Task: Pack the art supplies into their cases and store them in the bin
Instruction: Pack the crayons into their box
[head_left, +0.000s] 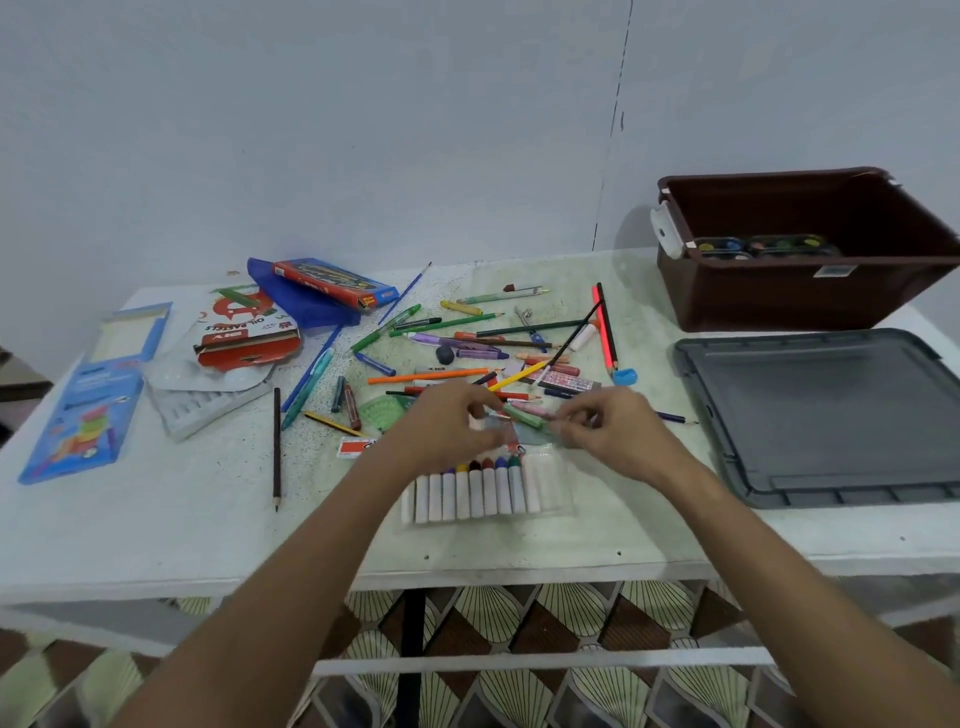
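Green crayon (522, 415), pinched at either end by the left hand (452, 423) and right hand (615, 428) above the clear crayon case (550, 486) on the desk (208, 519): best slid tip-first into the vacant right-hand slot.

You look down on a white bench (156, 540), its top speckled and stained greenish toward the middle; behind it stands a plain pale wall (363, 104) with a thin dark line running down it; under the bench lies a floor (493, 613) patterned in brown and cream fan shapes.
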